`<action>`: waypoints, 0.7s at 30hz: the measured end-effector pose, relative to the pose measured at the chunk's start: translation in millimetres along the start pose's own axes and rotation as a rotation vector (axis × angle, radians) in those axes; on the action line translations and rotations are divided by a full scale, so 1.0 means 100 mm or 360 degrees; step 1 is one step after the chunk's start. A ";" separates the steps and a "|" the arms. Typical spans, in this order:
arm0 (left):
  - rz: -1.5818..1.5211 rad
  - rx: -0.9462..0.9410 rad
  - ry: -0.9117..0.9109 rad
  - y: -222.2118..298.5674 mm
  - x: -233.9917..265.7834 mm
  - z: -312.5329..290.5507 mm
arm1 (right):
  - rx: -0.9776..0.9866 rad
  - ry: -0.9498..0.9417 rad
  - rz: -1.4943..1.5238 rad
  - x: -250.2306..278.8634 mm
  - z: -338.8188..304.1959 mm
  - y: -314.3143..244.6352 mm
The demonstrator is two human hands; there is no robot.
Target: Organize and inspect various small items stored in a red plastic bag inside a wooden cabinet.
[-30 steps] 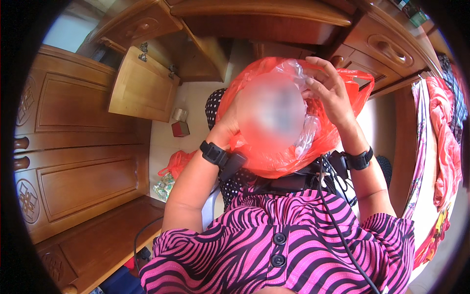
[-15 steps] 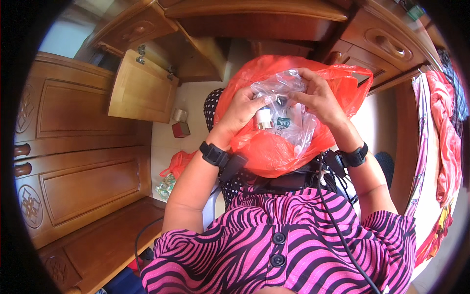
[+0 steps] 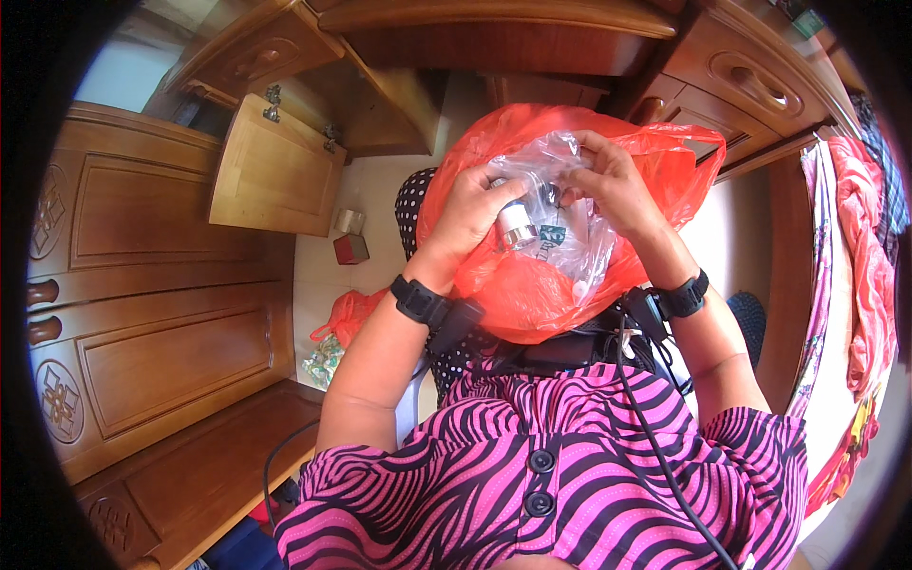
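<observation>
A large red plastic bag [image 3: 518,294] rests on my lap, its mouth spread wide. Over it I hold a clear plastic bag [image 3: 594,252] with green print on it. My left hand [image 3: 465,214] grips a small white jar [image 3: 514,225] with a shiny silver band at its lower end, at the clear bag's left side. The fingers of my right hand [image 3: 617,185] pinch the clear bag's upper edge. Something small and dark shows through the plastic between my hands; I cannot make out what it is.
Left, a wooden cabinet door [image 3: 275,171] hangs open. A small red box [image 3: 351,250] and a metallic can [image 3: 350,221] stand on the floor, near another red bag [image 3: 347,318]. Folded cloths [image 3: 855,275] lie along the right side. A black cable [image 3: 655,446] crosses my shirt.
The white jar has tilted, its silver end swinging slightly to the right and up. My right fingers have shifted a little on the clear bag.
</observation>
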State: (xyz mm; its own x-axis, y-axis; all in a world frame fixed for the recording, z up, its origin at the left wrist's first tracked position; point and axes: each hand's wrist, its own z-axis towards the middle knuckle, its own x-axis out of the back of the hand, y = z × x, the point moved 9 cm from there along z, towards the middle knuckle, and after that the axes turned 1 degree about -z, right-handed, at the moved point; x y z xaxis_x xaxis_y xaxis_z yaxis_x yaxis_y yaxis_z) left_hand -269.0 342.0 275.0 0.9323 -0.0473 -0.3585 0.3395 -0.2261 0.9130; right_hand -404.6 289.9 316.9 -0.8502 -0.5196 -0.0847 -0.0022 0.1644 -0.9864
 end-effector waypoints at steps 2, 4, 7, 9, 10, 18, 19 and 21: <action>0.0015 0.0008 0.0027 -0.01 0.02 0.01 | -0.0064 0.0048 0.0119 0.04 0.00 0.04; -0.0013 0.0012 0.0027 0.00 0.00 0.01 | 0.0009 0.0110 -0.0071 0.11 -0.03 -0.01; -0.0039 0.0004 0.0062 0.03 -0.03 0.00 | 0.0472 0.0310 -0.0756 0.02 -0.20 -0.49; -0.0037 -0.0009 0.0096 0.07 -0.02 -0.02 | 0.0869 0.0449 -0.1245 -0.18 -0.39 -0.92; 0.0003 -0.0006 0.0059 0.07 -0.05 -0.02 | 0.0995 0.0262 -0.1376 -0.35 -0.45 -1.01; 0.0062 -0.0060 0.0007 0.08 -0.07 -0.01 | 0.0712 -0.0025 -0.1281 -0.43 -0.24 -0.57; 0.0057 -0.0062 0.0019 0.08 -0.05 -0.02 | 0.0713 -0.0038 -0.1280 -0.42 -0.24 -0.56; 0.0112 -0.0030 -0.0056 0.06 -0.07 -0.03 | 0.0547 -0.0061 -0.1105 -0.36 -0.20 -0.50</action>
State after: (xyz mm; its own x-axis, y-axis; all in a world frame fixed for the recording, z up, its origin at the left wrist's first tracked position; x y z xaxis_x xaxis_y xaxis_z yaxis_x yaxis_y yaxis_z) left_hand -272.7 343.4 283.7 0.9491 -0.0965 -0.2997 0.2761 -0.2026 0.9395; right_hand -384.1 317.4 372.5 -0.6947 -0.4382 0.5704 -0.3590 -0.4760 -0.8028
